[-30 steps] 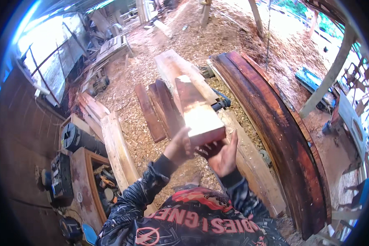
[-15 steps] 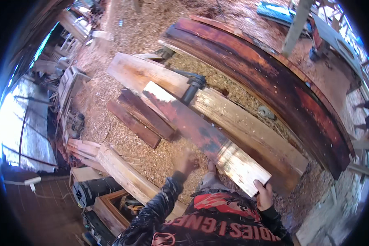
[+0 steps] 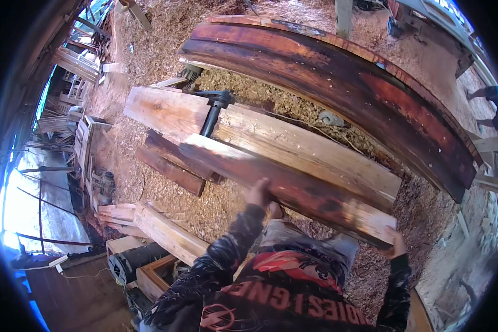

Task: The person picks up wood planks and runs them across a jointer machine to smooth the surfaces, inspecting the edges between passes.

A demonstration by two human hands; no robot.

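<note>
A long wooden plank (image 3: pixel 310 191), reddish-brown and dark with pale ends, lies slantwise in front of me. My right hand (image 3: pixel 394 244) grips its pale right end, thumb on the upper side. Near its middle my left hand (image 3: pixel 259 193) holds the near edge, slightly blurred, with the fingers partly hidden. Just beyond the plank stretches a pale wooden bench board (image 3: pixel 299 149). A black cylindrical part (image 3: pixel 211 119) with a bracket crosses that board close to the plank's far left end.
Large dark-red timbers (image 3: pixel 326 77) lie beyond the bench. Two short reddish boards (image 3: pixel 174 171) rest on the shavings at left. A pale beam (image 3: pixel 166 232), a black cylinder (image 3: pixel 138 263) and a wooden box frame (image 3: pixel 152 274) are at lower left. Wood shavings cover the ground.
My left hand has moved from beside the plank onto its near edge. The plank has turned closer alongside the bench board, its right end carried rightward by my right hand. The view has shifted.
</note>
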